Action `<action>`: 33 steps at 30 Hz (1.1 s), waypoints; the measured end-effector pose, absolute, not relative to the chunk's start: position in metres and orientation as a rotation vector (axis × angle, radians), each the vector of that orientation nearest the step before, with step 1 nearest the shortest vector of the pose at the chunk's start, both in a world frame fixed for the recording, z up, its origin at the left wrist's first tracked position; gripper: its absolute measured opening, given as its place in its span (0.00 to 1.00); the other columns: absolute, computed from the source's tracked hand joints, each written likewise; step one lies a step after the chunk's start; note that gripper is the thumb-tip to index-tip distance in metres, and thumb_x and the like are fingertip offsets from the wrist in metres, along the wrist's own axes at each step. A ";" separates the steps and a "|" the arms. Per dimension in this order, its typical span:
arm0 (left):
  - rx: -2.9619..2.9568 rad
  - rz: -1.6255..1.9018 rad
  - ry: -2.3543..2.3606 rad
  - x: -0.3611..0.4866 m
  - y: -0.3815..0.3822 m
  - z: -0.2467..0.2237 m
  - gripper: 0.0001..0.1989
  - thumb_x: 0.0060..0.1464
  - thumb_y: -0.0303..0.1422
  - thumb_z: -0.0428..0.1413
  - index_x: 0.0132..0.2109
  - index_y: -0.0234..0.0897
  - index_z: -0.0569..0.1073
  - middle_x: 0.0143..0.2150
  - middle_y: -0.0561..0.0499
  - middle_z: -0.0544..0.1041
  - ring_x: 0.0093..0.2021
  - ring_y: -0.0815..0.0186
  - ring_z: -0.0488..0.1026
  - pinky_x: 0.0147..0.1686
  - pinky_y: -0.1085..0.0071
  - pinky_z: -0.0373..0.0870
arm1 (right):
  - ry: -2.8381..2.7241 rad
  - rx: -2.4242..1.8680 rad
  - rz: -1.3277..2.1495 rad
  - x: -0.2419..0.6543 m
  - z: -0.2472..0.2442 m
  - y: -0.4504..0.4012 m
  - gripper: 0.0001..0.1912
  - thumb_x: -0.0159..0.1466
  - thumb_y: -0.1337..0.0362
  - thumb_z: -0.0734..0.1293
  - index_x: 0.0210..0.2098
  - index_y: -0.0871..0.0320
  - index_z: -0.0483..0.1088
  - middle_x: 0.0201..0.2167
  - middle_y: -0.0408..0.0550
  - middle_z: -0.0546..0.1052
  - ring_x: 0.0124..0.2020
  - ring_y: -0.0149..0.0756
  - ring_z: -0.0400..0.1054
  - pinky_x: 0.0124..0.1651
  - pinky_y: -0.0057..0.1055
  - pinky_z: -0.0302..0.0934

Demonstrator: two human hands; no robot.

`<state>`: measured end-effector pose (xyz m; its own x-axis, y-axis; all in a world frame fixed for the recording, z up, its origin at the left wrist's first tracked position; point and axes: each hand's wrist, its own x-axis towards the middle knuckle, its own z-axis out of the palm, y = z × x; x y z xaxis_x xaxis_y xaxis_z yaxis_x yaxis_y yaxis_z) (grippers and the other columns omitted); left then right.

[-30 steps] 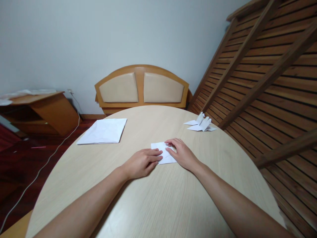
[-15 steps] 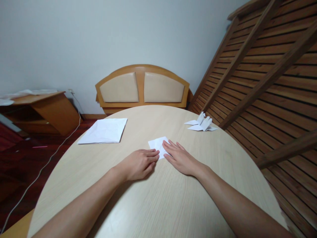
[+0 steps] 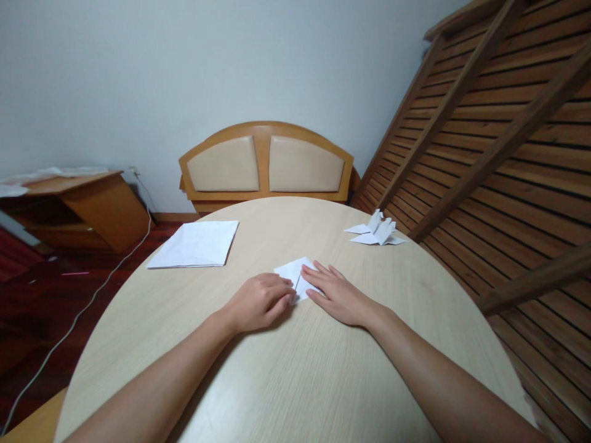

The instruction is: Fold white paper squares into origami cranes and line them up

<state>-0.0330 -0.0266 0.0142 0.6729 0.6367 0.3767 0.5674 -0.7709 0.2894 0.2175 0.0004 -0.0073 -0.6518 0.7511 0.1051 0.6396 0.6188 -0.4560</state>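
On table [image 3: 286,381] | left hand [image 3: 261,303]: curled, touching paper [image 3: 290,269] | right hand [image 3: 339,295]: flat atop it

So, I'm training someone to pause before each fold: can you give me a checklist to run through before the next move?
1. Small folded paper resting on the round table: ok.
2. Right hand on the paper: ok, fingers spread over its right part.
3. Left hand at the paper: ok, fingers at its near left edge; whether they pinch it, cannot tell.
4. Crease sharp and edges aligned: cannot tell, too small and partly covered.
5. Paper cranes away from both hands: ok, near the far right edge.
6. Stack of white paper apart from the left hand: ok.
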 end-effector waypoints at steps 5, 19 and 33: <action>2.682 0.779 1.014 -0.029 -0.019 0.004 0.20 0.64 0.30 0.49 0.61 0.37 0.69 0.60 0.42 0.75 0.60 0.57 0.72 0.60 0.56 0.70 | -2.583 -0.994 0.606 0.217 -0.002 -0.001 0.22 0.74 0.55 0.57 0.66 0.46 0.63 0.69 0.44 0.62 0.74 0.46 0.44 0.72 0.58 0.40; 2.583 0.626 0.946 -0.030 -0.020 -0.002 0.36 0.55 0.36 0.61 0.68 0.36 0.60 0.66 0.38 0.68 0.66 0.51 0.64 0.65 0.49 0.62 | -2.481 -1.182 0.543 0.204 -0.006 -0.010 0.41 0.62 0.48 0.70 0.69 0.56 0.57 0.71 0.55 0.57 0.73 0.53 0.46 0.72 0.56 0.41; 2.545 0.657 1.037 -0.030 -0.022 -0.006 0.38 0.63 0.40 0.55 0.72 0.35 0.46 0.68 0.33 0.62 0.66 0.48 0.62 0.63 0.46 0.63 | -2.428 -1.203 0.423 0.201 -0.013 -0.007 0.36 0.68 0.45 0.63 0.68 0.58 0.58 0.68 0.58 0.64 0.70 0.53 0.53 0.71 0.54 0.46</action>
<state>-0.0296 -0.0220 -0.0065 0.6318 0.7171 0.2943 0.5726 -0.6876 0.4464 0.2007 -0.0069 -0.0131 -0.5515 0.8062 0.2142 0.6862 0.5845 -0.4330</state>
